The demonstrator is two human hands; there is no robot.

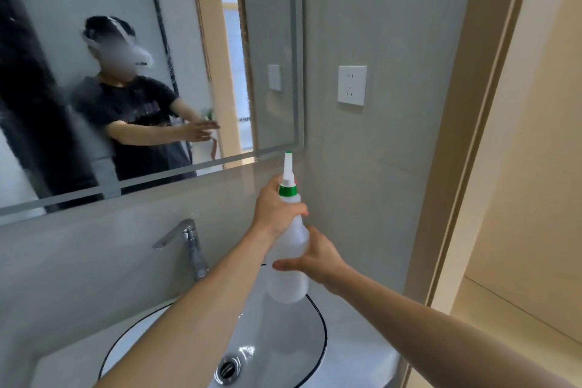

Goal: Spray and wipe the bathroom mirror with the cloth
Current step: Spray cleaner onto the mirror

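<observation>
One spray bottle [288,258] (green collar): left hand [274,208] wraps its neck; right hand [315,257] spread at its side.

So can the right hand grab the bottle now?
Probably yes. The right hand is open right beside the spray bottle, with nothing between them, while the left hand grips the bottle's neck above the sink.

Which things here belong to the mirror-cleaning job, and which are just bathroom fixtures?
Job:
- spray bottle, gripped at the neck by the left hand, right hand open beside it
- mirror

No cloth in view.

Not part of it:
- tap
- basin
- wall socket
</observation>
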